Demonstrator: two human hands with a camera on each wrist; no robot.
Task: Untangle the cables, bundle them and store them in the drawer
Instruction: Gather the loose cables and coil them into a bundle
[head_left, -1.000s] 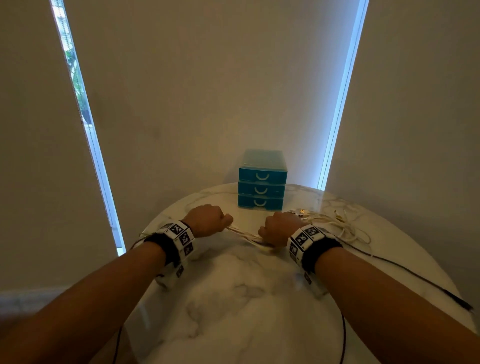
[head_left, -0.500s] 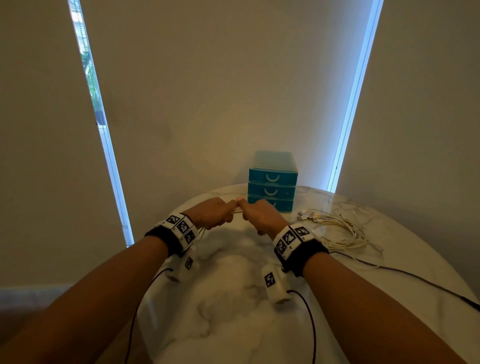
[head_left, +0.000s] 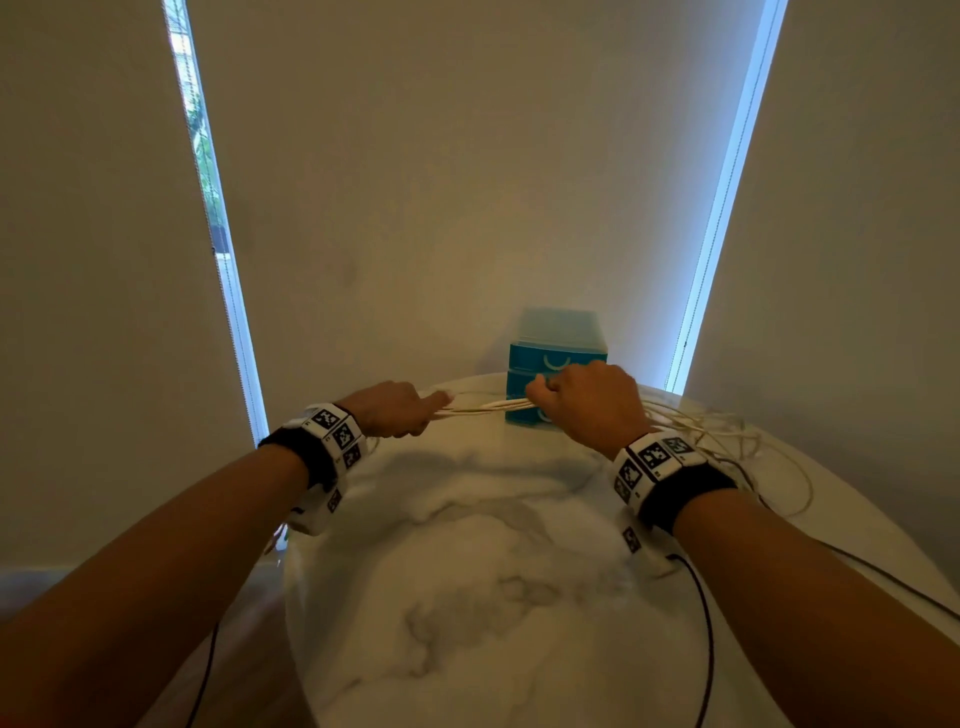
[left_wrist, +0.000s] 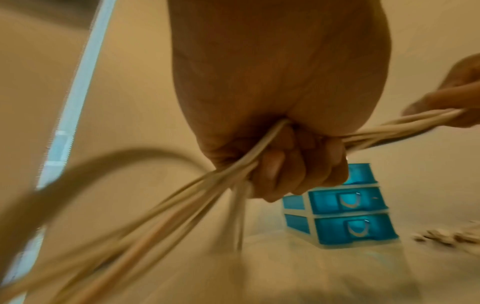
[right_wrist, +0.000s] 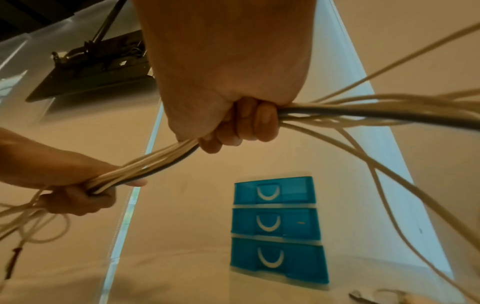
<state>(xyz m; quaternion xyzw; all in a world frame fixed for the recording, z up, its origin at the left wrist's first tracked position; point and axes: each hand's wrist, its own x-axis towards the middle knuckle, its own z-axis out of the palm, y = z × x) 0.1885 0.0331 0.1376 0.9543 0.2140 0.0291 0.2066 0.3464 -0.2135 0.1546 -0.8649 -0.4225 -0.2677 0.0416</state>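
A bunch of cream-white cables (head_left: 485, 408) with one dark cable among them runs taut between my two fists above the table. My left hand (head_left: 395, 410) grips the bunch (left_wrist: 228, 172) at its left end; loose strands hang down from it. My right hand (head_left: 582, 400) grips the same bunch (right_wrist: 161, 162) further right, in front of the blue three-drawer box (head_left: 558, 348). From the right fist more strands (right_wrist: 376, 111) trail off to the right. All three drawers (right_wrist: 275, 222) are closed.
The round white marble table (head_left: 493, 597) stands against a beige wall. Loose cable loops (head_left: 727, 441) lie on its right side, with several connectors (left_wrist: 441, 238) near the box. Black wrist-camera leads (head_left: 706, 623) run over the table's near edge.
Both hands have risen off the table and drawn apart along the bunch, the right one moving right in front of the drawer box. The cables now stretch between them.
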